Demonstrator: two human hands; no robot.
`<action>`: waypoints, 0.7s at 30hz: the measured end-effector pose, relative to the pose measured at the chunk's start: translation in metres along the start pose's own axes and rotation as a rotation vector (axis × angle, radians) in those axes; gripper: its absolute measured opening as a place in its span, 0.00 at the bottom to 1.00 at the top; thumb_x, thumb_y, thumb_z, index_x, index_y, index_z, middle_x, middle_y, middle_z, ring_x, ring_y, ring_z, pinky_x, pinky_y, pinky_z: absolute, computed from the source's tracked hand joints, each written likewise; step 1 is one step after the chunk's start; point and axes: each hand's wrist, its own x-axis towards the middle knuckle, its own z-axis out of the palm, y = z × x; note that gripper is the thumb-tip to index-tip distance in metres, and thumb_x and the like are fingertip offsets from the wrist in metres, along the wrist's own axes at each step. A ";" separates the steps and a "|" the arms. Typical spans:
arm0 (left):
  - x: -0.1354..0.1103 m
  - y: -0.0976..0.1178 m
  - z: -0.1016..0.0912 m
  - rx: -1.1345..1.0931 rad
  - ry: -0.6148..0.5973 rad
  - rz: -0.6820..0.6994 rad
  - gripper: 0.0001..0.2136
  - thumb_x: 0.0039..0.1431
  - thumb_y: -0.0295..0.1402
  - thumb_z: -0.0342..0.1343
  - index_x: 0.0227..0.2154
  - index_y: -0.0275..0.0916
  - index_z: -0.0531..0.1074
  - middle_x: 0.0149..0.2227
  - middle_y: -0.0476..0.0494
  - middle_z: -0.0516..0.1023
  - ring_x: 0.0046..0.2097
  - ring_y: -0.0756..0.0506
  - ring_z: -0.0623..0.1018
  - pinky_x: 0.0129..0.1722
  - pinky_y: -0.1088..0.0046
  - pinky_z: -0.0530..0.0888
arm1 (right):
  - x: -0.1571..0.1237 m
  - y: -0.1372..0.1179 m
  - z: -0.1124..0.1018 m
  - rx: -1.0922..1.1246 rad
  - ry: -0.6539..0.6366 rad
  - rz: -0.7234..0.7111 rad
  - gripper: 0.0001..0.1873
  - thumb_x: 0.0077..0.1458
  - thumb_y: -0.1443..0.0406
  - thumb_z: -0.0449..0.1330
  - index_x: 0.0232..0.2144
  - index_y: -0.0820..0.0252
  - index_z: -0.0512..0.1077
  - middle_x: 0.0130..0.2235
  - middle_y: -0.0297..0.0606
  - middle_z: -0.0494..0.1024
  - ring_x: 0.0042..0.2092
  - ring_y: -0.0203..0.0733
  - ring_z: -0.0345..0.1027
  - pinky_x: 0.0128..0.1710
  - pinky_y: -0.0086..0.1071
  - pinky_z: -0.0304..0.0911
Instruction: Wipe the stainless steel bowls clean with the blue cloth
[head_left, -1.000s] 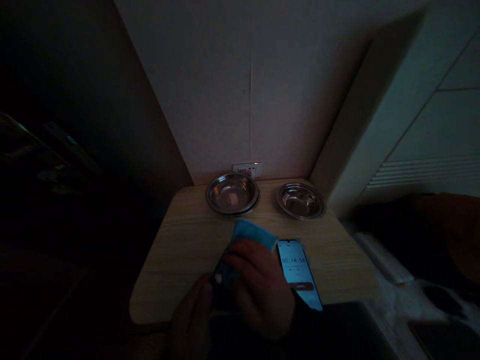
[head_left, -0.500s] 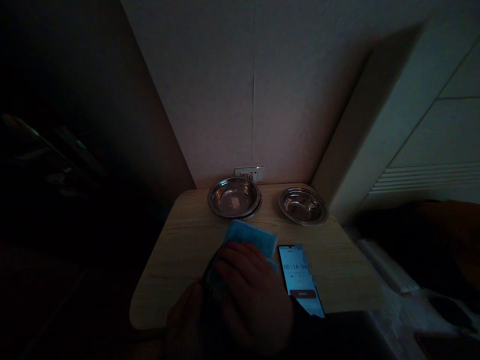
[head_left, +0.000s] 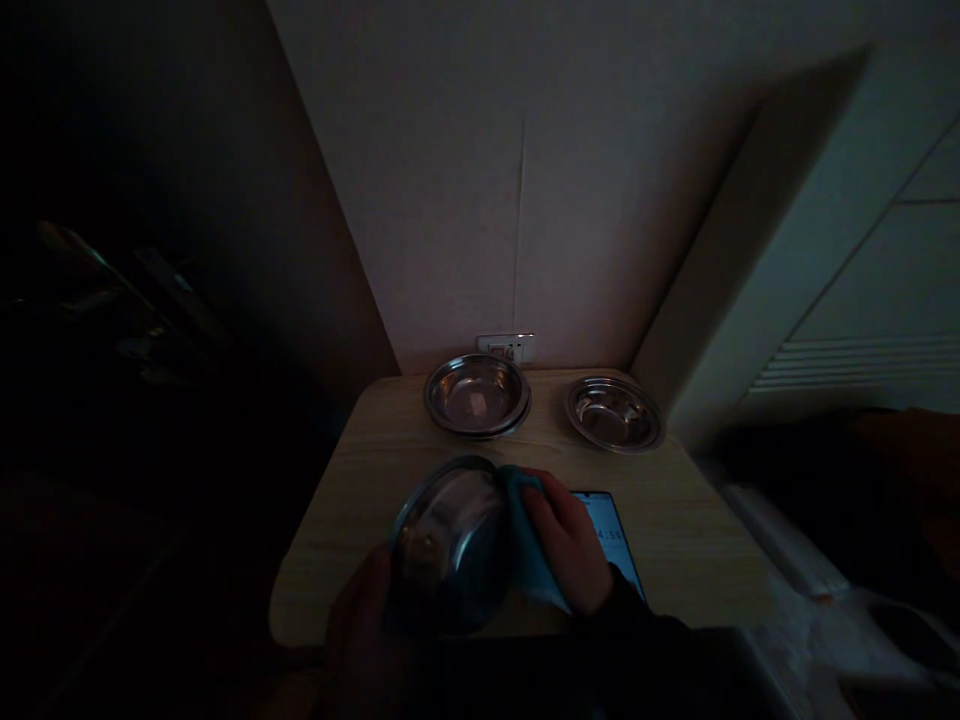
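Observation:
A shiny metal bowl (head_left: 442, 535) is held tilted above the front of the small wooden table. Its left rim is gripped by my left hand (head_left: 364, 620), which is dark and partly lost in shadow. My right hand (head_left: 566, 545) is closed around a blue cloth (head_left: 532, 550) and presses it against the bowl's right rim. Behind them, a stack of metal bowls (head_left: 476, 397) stands at the table's back, the top one with a pale label inside. More stacked metal bowls (head_left: 613, 415) sit at the back right.
A phone (head_left: 611, 530) with a lit timer screen lies on the wooden table (head_left: 337, 530), partly behind my right hand. A wall socket (head_left: 506, 347) is just behind the table. Dark items lie to the right, and the left side is in deep shadow.
The bowl has turned so that its shiny surface shows. My right hand, with the cloth, has shifted right to the bowl's rim and now covers part of the phone.

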 end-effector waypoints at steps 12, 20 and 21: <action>-0.001 0.001 0.017 -0.233 -0.064 -0.244 0.14 0.48 0.42 0.56 0.31 0.37 0.78 0.35 0.39 0.81 0.46 0.35 0.76 0.45 0.57 0.72 | -0.017 -0.011 -0.016 -0.205 0.004 -0.111 0.16 0.60 0.60 0.49 0.46 0.58 0.70 0.45 0.39 0.77 0.46 0.42 0.70 0.46 0.35 0.66; -0.002 -0.011 0.008 0.064 -0.045 0.056 0.14 0.44 0.43 0.61 0.29 0.37 0.78 0.30 0.43 0.80 0.37 0.38 0.77 0.37 0.63 0.74 | -0.024 -0.046 0.011 -0.490 -0.170 -0.663 0.15 0.56 0.68 0.51 0.45 0.63 0.69 0.50 0.44 0.74 0.54 0.47 0.63 0.53 0.43 0.60; -0.002 -0.013 0.005 0.084 -0.012 0.079 0.12 0.43 0.41 0.62 0.28 0.39 0.77 0.30 0.44 0.80 0.38 0.39 0.77 0.37 0.65 0.74 | -0.028 -0.049 0.014 -0.513 -0.202 -0.726 0.14 0.56 0.68 0.51 0.44 0.63 0.69 0.49 0.43 0.74 0.53 0.48 0.63 0.54 0.44 0.60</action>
